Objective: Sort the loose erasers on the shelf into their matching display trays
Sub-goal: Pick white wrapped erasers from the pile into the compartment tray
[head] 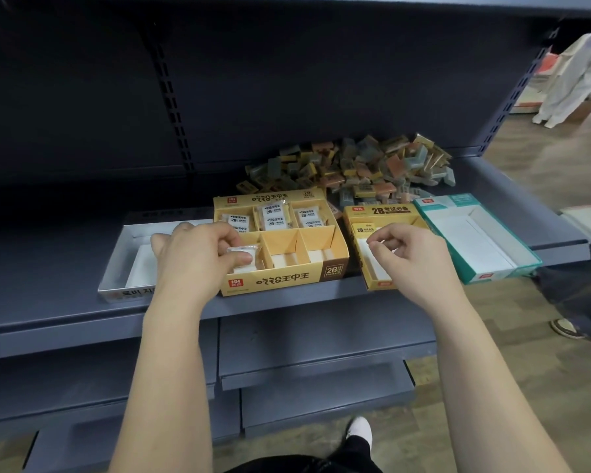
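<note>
Head view, and the left hand (191,254) pinches a wrapped white eraser (243,254) between thumb and fingers, right at the front-left slot of the six-slot yellow tray (280,279). Its back row holds matching wrapped erasers (273,213); the front-middle and front-right slots show bare floor. Early going, I'd say: behind that tray, off to its right, a big pile of loose erasers (372,165) sits unsorted. Just right of it, the small yellow tray (386,210) has the right hand (410,254) curled above it. Is it holding anything? Cannot tell. The teal tray (505,269) further right and the grey tray (116,268) to the left look unfilled. Nothing blocks the drop.
</note>
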Tool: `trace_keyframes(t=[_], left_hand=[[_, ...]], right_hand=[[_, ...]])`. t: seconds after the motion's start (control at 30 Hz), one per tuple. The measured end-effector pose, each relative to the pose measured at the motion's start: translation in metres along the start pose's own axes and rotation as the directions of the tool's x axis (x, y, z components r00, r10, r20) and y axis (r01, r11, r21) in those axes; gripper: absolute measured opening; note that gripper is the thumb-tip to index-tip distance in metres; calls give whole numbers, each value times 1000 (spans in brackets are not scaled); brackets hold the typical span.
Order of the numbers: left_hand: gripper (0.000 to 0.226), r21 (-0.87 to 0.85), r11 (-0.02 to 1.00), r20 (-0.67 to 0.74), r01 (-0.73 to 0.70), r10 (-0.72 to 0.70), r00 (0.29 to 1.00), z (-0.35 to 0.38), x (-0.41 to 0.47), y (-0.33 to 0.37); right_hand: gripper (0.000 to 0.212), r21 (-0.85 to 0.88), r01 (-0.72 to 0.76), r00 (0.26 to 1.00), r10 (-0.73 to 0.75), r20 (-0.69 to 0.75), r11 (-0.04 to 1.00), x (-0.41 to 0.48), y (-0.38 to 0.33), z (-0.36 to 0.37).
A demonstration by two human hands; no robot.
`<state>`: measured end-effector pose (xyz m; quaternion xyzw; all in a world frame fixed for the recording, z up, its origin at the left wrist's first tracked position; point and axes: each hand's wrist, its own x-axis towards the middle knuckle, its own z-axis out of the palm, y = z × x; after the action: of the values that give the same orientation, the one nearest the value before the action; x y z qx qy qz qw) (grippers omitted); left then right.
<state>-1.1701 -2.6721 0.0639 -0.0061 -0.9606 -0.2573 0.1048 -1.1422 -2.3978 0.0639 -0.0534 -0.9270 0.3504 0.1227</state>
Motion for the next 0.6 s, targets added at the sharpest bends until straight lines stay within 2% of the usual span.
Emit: trace_keyframes(t=[0.27, 0.3, 0.43, 0.53, 0.6], left_hand=[[16, 68, 998, -11, -3, 4, 1000, -6, 4, 2], [22, 68, 998, -3, 16, -16, 1000, -6, 5, 1], [72, 29, 991, -14, 131, -131, 991, -1, 6, 3], [83, 63, 991, -24, 117, -115, 993, 1, 7, 4], [78, 39, 994, -55, 99, -97, 994, 2, 6, 2]], right_hand=[[9, 18, -14, 1000, 14, -16, 1000, 0, 2, 0], [9, 21, -17, 1000, 18, -19, 1000, 0, 2, 0], [9, 28, -27, 999, 28, -27, 999, 2, 3, 2], [8, 20, -31, 999, 31, -20, 999, 2, 2, 2], [8, 12, -31, 999, 31, -16, 999, 2, 1, 2]])
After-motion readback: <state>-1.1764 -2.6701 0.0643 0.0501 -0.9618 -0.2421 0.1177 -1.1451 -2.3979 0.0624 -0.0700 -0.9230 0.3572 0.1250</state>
